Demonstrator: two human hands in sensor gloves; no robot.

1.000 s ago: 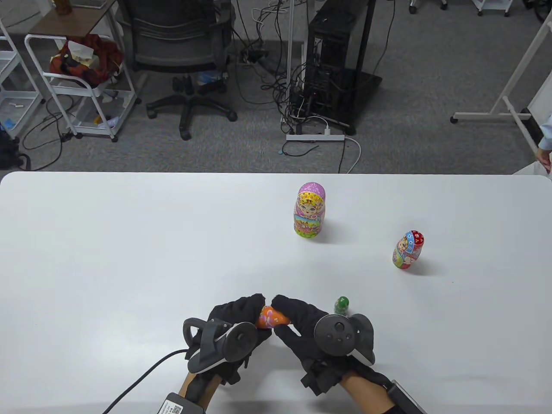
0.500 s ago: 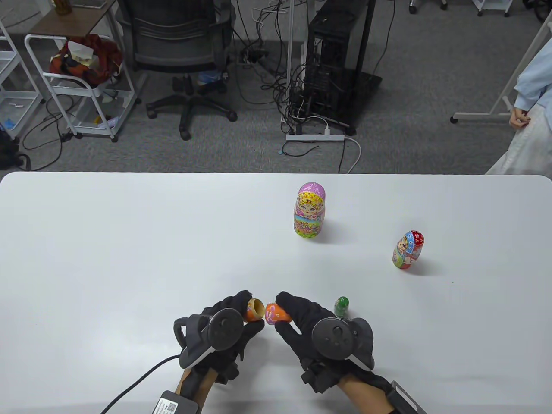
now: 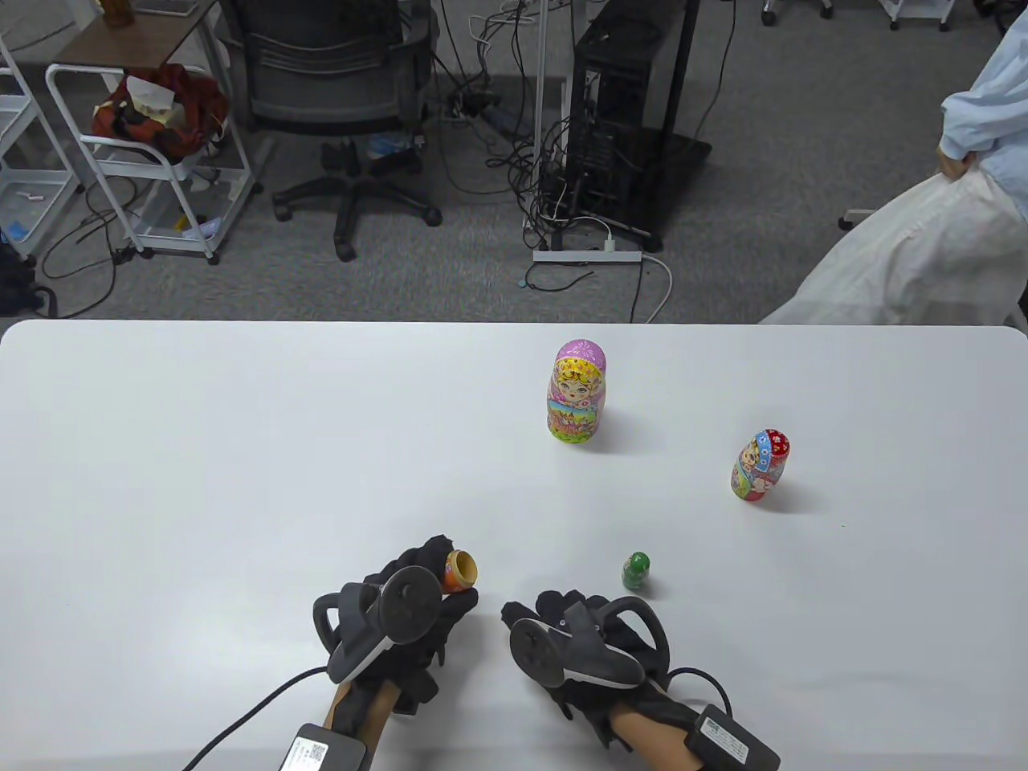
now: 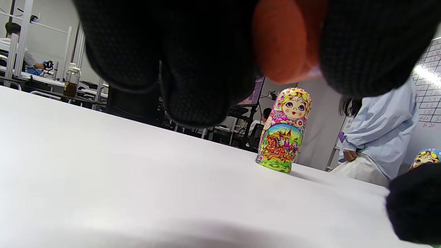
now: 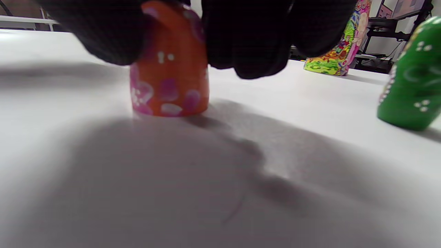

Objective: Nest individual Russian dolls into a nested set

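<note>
My left hand (image 3: 440, 577) holds one orange doll half (image 3: 459, 569) above the table, its hollow wooden inside facing up and away; it also shows in the left wrist view (image 4: 282, 44). My right hand (image 3: 548, 610) grips the other orange half (image 5: 168, 79), painted with pink flowers, which stands on the table; the hand hides it in the table view. The small green doll (image 3: 636, 570) stands just right of my right hand. The big pink doll (image 3: 577, 391) stands mid-table. The red and blue doll (image 3: 759, 466) stands farther right.
The white table (image 3: 241, 442) spreads wide to the left. A person in a light blue coat (image 3: 984, 120) stands past the far right corner. An office chair (image 3: 337, 88) and a computer tower (image 3: 626, 104) are on the floor beyond the far edge.
The orange doll came apart into two halves. My left hand moved left with its half. My right hand turned over and lowered its half onto the table. A person walked in at right.
</note>
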